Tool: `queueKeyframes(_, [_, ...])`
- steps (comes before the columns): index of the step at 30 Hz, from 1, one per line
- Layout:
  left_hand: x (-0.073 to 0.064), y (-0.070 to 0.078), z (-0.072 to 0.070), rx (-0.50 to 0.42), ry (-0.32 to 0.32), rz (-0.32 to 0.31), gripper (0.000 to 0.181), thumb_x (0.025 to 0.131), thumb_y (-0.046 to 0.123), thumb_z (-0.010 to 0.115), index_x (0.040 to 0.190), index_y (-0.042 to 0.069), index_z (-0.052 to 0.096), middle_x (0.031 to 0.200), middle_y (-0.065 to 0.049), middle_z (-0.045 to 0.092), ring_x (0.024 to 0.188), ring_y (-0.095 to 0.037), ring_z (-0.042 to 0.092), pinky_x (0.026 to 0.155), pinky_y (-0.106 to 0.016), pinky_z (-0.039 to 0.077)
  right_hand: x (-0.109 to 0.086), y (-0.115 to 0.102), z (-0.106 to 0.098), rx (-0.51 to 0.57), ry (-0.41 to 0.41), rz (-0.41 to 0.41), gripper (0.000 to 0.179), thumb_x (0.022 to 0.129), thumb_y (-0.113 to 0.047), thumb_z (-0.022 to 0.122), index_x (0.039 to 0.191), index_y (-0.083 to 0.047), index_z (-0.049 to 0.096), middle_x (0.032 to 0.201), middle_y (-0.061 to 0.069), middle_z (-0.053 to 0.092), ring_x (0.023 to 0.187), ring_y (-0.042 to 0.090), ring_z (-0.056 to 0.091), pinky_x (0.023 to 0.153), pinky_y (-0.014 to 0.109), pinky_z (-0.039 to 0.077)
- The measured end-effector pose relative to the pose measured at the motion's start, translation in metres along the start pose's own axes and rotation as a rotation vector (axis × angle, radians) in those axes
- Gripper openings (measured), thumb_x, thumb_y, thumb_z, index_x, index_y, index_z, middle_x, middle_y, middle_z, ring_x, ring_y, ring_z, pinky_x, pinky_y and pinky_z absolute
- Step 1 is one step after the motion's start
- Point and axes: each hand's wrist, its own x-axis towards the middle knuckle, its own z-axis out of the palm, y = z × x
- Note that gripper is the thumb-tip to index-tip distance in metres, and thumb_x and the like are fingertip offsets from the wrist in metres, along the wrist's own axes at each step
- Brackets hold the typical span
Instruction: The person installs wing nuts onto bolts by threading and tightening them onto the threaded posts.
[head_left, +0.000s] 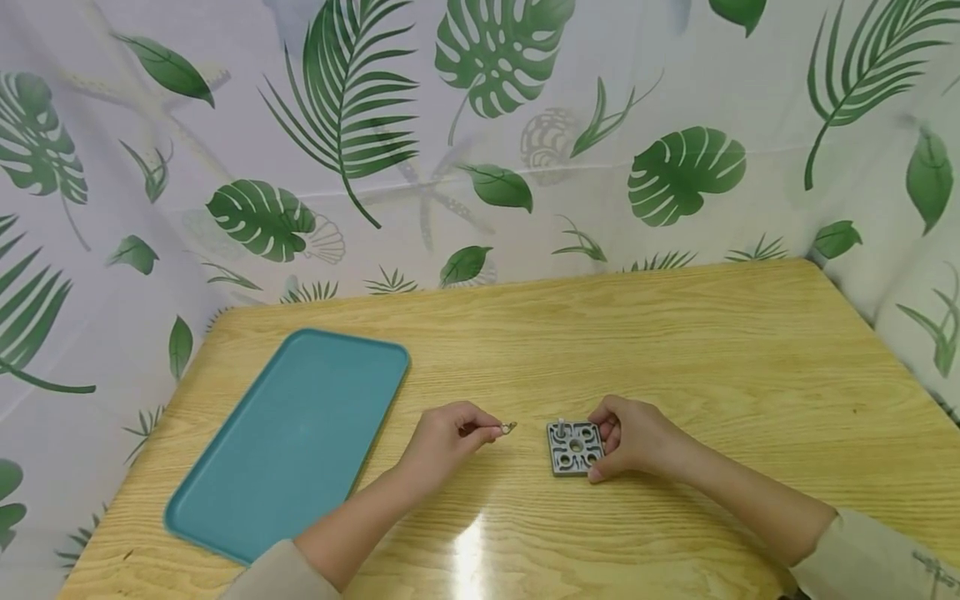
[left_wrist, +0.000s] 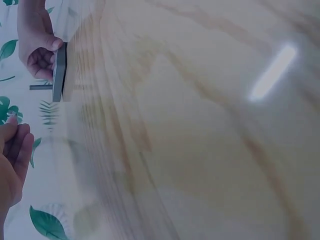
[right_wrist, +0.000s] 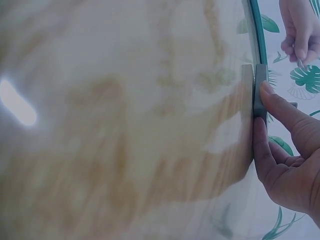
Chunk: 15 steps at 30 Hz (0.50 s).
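Between thumb and fingertips, my left hand (head_left: 447, 437) pinches a tiny metal piece (head_left: 509, 427), too small to make out its kind. Just right of it, a square grey metal plate (head_left: 575, 446) with round holes lies at the table's middle. A short pin (head_left: 560, 427) stands upright at the plate's far left corner. My right hand (head_left: 637, 437) grips the plate by its right side, thumb at the near corner. In the left wrist view the plate (left_wrist: 59, 72) appears edge-on with the pin sticking out, and a gap separates it from my left hand (left_wrist: 15, 155).
A teal tray (head_left: 300, 417) lies on the left of the wooden table (head_left: 675, 333), beside my left forearm. A cloth with printed leaves (head_left: 570, 192) hangs behind the table and at its sides. Light glares off the tabletop near the front.
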Motion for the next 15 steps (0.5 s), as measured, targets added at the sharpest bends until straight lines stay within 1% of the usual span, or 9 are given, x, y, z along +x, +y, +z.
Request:
queueKeyframes(2, [0.007, 0.003, 0.005, 0.024, 0.012, 0.035, 0.008, 0.088, 0.011, 0.066, 0.091, 0.006, 0.071, 0.086, -0.004, 0.069, 0.073, -0.015, 0.065, 0.058, -0.018, 0.05, 0.0, 0.0, 0.0, 0.002, -0.001, 0.001, 0.067, 0.057, -0.017, 0.091, 0.108, 0.007, 0.055, 0.086, 0.007, 0.056, 0.071, 0.014, 0.055, 0.062, 0.022, 0.048])
queueKeyframes(6, [0.018, 0.011, 0.015, 0.031, 0.027, 0.054, 0.008, 0.089, 0.014, 0.065, 0.091, 0.007, 0.069, 0.084, -0.002, 0.067, 0.067, -0.006, 0.059, 0.054, -0.018, 0.047, 0.0, -0.001, 0.0, 0.009, -0.006, 0.0, 0.067, 0.057, -0.016, 0.091, 0.108, 0.008, 0.055, 0.086, 0.008, 0.056, 0.072, 0.014, 0.056, 0.062, 0.023, 0.049])
queueKeyframes(8, [0.021, 0.014, 0.02, 0.031, 0.02, 0.052, 0.008, 0.09, 0.015, 0.065, 0.092, 0.008, 0.069, 0.084, -0.001, 0.065, 0.067, -0.003, 0.055, 0.054, -0.018, 0.047, 0.001, -0.001, 0.001, 0.008, -0.006, 0.0, 0.067, 0.057, -0.016, 0.091, 0.108, 0.008, 0.055, 0.086, 0.007, 0.057, 0.071, 0.014, 0.056, 0.062, 0.022, 0.049])
queueKeyframes(11, [0.023, 0.018, 0.029, 0.026, 0.011, 0.049, 0.008, 0.09, 0.015, 0.064, 0.093, 0.007, 0.068, 0.085, -0.001, 0.064, 0.068, -0.002, 0.054, 0.056, -0.017, 0.047, 0.001, -0.001, 0.001, 0.007, -0.002, 0.001, 0.067, 0.057, -0.016, 0.091, 0.107, 0.008, 0.055, 0.085, 0.007, 0.057, 0.071, 0.014, 0.057, 0.062, 0.022, 0.049])
queueKeyframes(15, [0.023, 0.021, 0.04, 0.023, 0.034, 0.053, 0.008, 0.09, 0.013, 0.066, 0.091, 0.006, 0.069, 0.086, -0.002, 0.064, 0.07, -0.002, 0.053, 0.059, -0.015, 0.047, 0.001, 0.0, 0.001, -0.002, 0.0, -0.001, 0.066, 0.057, -0.017, 0.091, 0.107, 0.008, 0.055, 0.085, 0.007, 0.058, 0.071, 0.014, 0.057, 0.061, 0.022, 0.049])
